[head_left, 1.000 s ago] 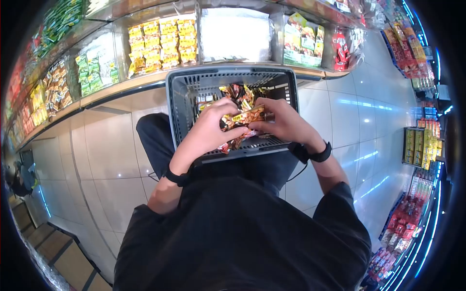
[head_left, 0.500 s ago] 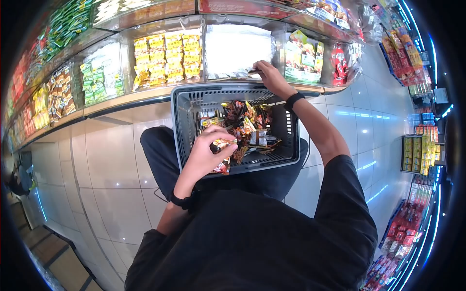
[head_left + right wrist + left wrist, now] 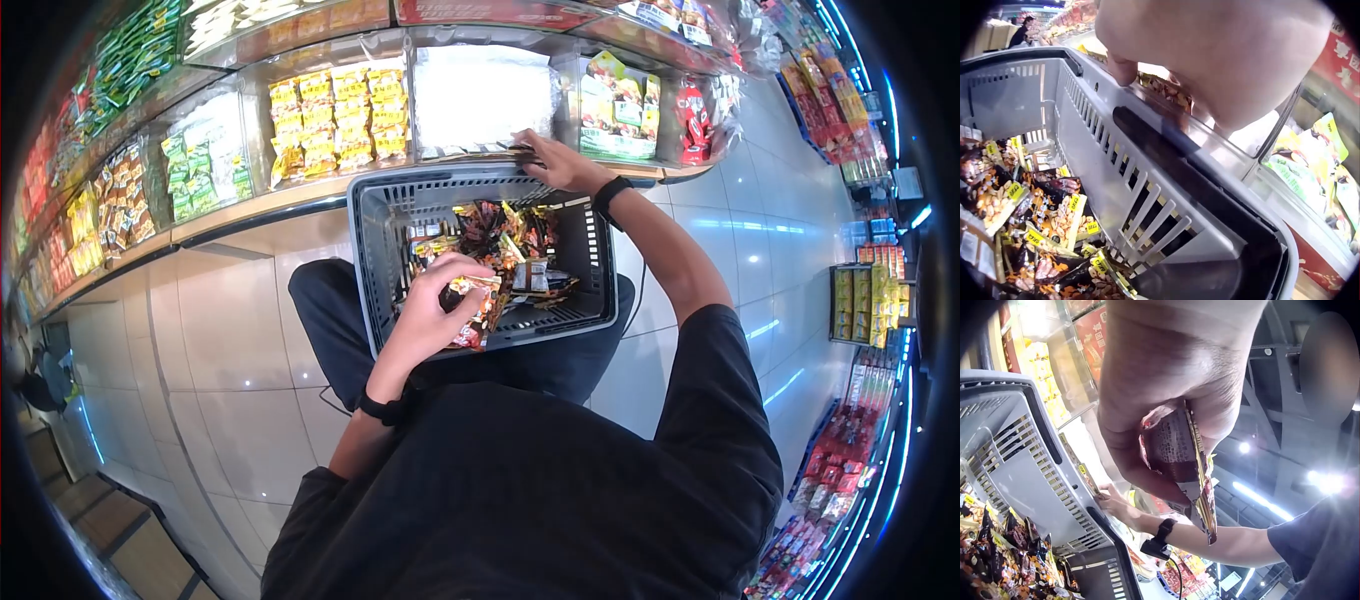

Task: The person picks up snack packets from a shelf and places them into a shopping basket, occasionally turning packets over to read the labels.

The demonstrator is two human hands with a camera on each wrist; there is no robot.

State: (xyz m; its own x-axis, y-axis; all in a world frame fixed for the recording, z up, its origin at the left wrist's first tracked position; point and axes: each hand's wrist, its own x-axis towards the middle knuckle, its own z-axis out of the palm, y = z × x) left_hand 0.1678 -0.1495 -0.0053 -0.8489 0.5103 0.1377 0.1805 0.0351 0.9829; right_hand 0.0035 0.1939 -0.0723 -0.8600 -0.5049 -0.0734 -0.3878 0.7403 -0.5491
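Note:
My left hand (image 3: pixel 425 318) grips a small stack of snack packets (image 3: pixel 487 305) over the near left side of a grey shopping basket (image 3: pixel 450 174). In the left wrist view, the printed back of one packet (image 3: pixel 1172 447) shows inside the curled fingers. Beyond the basket, my right hand (image 3: pixel 568 166) reaches to the front of a shelf bin, fingers extended and spread at the end of a row of packets (image 3: pixel 465 152). The right wrist view shows nut packets (image 3: pixel 1169 90) behind the bin's clear front panel, beneath that hand. Black-and-yellow nut packets (image 3: pixel 1047 209) lie heaped in the basket.
A white plastic bag (image 3: pixel 485 95) fills the bin behind the right hand. Yellow snack packs (image 3: pixel 340 115) stand in the bin to its left, green-and-white packs (image 3: pixel 620 105) to its right. The basket sits over the person's dark-trousered legs. Tiled floor (image 3: pixel 720 250) extends at the right.
Both hands were together on packets over the basket; the right hand then went forward to the bin with a dark packet. Its fingers have since spread there. The left hand still holds its packets.

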